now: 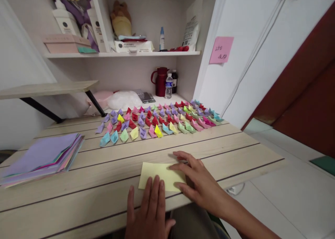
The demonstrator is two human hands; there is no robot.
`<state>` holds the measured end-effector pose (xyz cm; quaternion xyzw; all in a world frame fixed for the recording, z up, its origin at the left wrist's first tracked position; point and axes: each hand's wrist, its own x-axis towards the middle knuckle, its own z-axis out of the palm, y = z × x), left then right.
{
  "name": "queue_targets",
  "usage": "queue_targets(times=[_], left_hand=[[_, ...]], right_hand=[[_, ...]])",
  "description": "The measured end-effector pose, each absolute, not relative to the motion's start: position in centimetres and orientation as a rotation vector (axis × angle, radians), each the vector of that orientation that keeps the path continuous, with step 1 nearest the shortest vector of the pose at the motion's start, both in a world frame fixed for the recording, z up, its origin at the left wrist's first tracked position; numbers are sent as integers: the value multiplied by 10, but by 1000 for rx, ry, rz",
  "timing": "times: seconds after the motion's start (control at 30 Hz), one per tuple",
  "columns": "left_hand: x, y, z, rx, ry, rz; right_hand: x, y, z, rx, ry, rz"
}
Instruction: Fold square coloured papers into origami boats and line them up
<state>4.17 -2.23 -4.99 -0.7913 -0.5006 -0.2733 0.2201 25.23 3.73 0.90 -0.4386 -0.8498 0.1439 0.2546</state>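
A pale yellow sheet of paper (153,169), which looks folded into a rectangle, lies flat near the front edge of the wooden table (99,186). My left hand (150,211) rests on its lower edge with the fingers stretched out flat. Over the paper's right end is my right hand (195,178), its fingers spread and curved, the index fingertip and thumb at the paper. Whether those fingertips press on it or hover just above, I cannot tell. Behind the paper stand rows of small folded paper boats (142,132) in many colours.
A stack of coloured paper (44,153) lies on the left, below a small raised shelf (49,88). At the back are a dark red jug (161,81) and a water bottle (169,86). A pink note (221,49) hangs on the cabinet's side. The table's right edge drops to a tiled floor (288,193).
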Motion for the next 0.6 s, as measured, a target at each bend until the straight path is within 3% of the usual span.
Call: queue_targets(times=[0.27, 0.4, 0.6], left_hand=[[42, -34, -61, -2091, -1337, -841], [44, -38, -63, -2082, -1361, -953], [52, -45, -59, -2049, -1360, -838]], right_hand=[[272, 29, 16, -930, -2659, 347], [273, 30, 20, -886, -2575, 493], [272, 50, 26, -813, -2437, 725]])
